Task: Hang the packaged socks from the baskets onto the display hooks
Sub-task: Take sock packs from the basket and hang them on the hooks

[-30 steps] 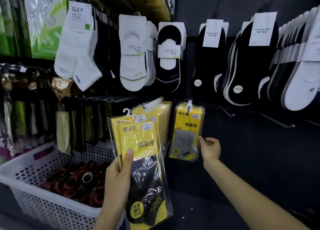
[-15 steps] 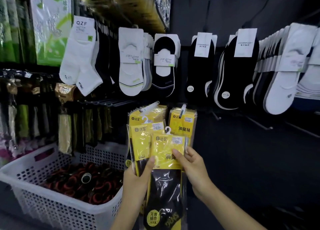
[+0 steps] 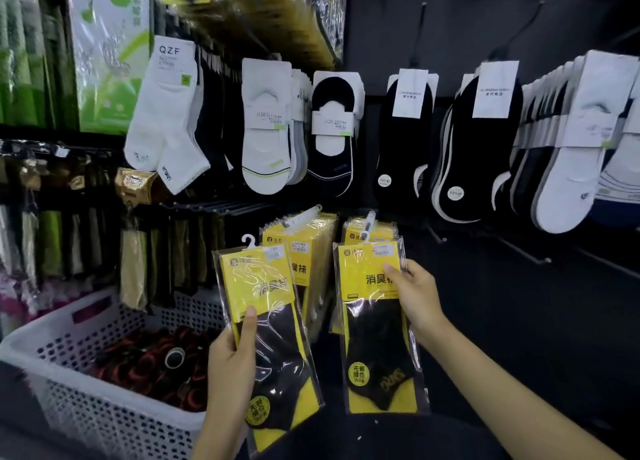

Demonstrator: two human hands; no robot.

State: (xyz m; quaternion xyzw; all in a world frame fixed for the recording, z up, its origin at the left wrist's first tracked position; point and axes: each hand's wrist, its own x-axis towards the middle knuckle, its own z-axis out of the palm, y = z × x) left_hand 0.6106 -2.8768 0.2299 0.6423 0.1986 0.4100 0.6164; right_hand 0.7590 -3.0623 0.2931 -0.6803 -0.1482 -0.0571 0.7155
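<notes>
The right hand [image 3: 415,297] pinches an upright sock pack [image 3: 374,324] in its grip, with the display hook [image 3: 367,221] at eleven o'clock, while the left hand [image 3: 230,362] grips a second pack [image 3: 273,324].

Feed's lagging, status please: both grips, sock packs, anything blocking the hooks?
Left grip holds yellow sock pack, unhung. Right grip holds second pack at right hook; hung or not, cannot tell. Nothing blocks the hook tip.

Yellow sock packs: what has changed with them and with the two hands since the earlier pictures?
The right hand left the hanging pack on the right hook, took the front pack from the left hand, and carried it rightward up to that hook; whether it hangs there yet is unclear. The left hand keeps gripping the other pack; the white basket stayed put.
</notes>
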